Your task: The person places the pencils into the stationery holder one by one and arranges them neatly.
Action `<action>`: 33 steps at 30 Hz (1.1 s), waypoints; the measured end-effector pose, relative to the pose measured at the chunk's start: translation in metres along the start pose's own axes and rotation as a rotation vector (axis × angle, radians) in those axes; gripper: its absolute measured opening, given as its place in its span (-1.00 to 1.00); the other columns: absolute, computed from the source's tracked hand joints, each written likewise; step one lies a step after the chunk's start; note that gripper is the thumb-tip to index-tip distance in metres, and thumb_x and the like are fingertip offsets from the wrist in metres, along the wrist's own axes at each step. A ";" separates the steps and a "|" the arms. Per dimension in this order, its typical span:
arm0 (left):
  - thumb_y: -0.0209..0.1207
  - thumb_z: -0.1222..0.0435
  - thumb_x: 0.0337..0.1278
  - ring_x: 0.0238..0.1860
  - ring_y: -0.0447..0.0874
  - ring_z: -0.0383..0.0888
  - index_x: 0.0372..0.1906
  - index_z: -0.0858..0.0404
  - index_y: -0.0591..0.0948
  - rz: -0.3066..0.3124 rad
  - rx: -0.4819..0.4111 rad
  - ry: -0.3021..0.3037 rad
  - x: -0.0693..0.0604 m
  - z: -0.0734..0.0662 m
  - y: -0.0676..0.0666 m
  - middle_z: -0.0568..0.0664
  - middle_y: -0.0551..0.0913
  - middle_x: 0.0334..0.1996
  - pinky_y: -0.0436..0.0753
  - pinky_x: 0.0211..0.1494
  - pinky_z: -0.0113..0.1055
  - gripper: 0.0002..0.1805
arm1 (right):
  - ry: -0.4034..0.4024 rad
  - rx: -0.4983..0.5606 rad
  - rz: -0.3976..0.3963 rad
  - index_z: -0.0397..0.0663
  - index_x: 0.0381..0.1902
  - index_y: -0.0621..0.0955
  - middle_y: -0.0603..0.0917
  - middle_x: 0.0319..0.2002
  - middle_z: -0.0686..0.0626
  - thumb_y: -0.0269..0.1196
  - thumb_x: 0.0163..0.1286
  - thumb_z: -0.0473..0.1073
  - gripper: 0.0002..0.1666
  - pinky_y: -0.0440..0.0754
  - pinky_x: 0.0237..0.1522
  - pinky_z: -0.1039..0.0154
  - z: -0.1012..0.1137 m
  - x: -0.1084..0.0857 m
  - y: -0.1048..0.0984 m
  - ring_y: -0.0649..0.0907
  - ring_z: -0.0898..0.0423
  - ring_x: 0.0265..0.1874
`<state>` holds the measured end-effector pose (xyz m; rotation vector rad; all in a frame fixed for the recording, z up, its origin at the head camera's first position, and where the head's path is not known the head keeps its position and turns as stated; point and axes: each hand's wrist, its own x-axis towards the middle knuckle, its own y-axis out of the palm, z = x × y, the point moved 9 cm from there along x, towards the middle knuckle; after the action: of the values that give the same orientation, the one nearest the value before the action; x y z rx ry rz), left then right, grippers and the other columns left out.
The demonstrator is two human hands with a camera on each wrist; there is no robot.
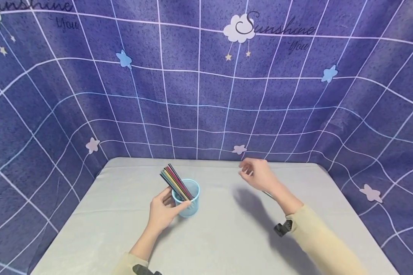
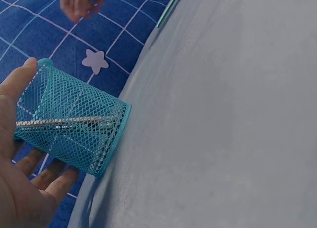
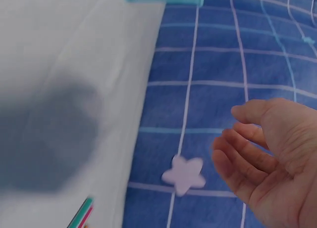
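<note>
A light blue mesh pen cup (image 1: 189,209) stands on the table, and my left hand (image 1: 165,212) grips it from the left, thumb along the near side near the rim. Several thin, pencil-like coloured sticks (image 1: 175,181) lean out of the cup toward the upper left. In the left wrist view the mesh cup (image 2: 74,119) sits between the thumb and the other fingers. My right hand (image 1: 259,173) hovers over the right part of the table with loosely bent fingers and nothing in it. Below its wrist lie more thin sticks (image 1: 268,194), mostly hidden by the arm; teal and pink ends (image 3: 84,213) show in the right wrist view.
A pale cloth covers the table (image 1: 220,236). Behind and beside it hangs a dark blue curtain (image 1: 206,91) with grid lines, stars and clouds. A black strap device (image 1: 283,228) is worn on the right wrist, and another on the left (image 1: 144,269).
</note>
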<state>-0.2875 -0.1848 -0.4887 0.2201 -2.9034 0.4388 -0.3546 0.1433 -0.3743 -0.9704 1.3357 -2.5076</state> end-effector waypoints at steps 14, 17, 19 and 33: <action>0.71 0.13 -0.14 0.24 0.77 0.21 0.37 0.19 0.62 0.004 -0.009 -0.009 0.000 0.002 0.000 0.21 0.75 0.23 0.82 0.28 -0.05 -0.14 | 0.113 -0.132 0.095 -0.23 -0.27 0.78 0.83 -0.46 -0.03 0.44 0.26 -0.32 -0.91 0.78 -0.39 0.22 -0.067 -0.058 -0.002 0.75 0.15 -0.52; 0.71 0.15 -0.14 0.23 0.78 0.20 0.36 0.19 0.63 0.004 -0.017 -0.006 0.000 0.002 0.000 0.21 0.76 0.22 0.83 0.26 -0.08 -0.15 | 0.123 -0.154 0.109 -0.21 -0.32 0.78 0.82 -0.48 -0.01 0.46 0.26 -0.32 -0.95 0.77 -0.40 0.22 -0.075 -0.067 0.000 0.74 0.16 -0.53; 0.71 0.16 -0.14 0.22 0.78 0.20 0.35 0.19 0.64 0.004 -0.018 -0.003 0.000 0.001 0.000 0.21 0.76 0.21 0.83 0.26 -0.08 -0.16 | 0.130 -0.170 0.121 -0.19 -0.34 0.78 0.81 -0.50 0.02 0.47 0.25 -0.32 -0.95 0.75 -0.41 0.22 -0.080 -0.071 0.001 0.72 0.19 -0.53; 0.71 0.19 -0.15 0.22 0.79 0.21 0.36 0.23 0.62 -0.005 -0.029 0.005 0.001 -0.001 0.000 0.23 0.76 0.21 0.82 0.26 -0.07 -0.14 | 0.227 -0.233 0.238 -0.07 -0.46 0.74 0.74 -0.52 0.10 0.47 0.15 -0.36 -0.89 0.77 -0.35 0.17 -0.104 -0.095 0.019 0.66 0.20 -0.49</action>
<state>-0.2882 -0.1850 -0.4877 0.2209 -2.9016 0.3958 -0.3458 0.2426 -0.4755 -0.5317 1.7278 -2.3732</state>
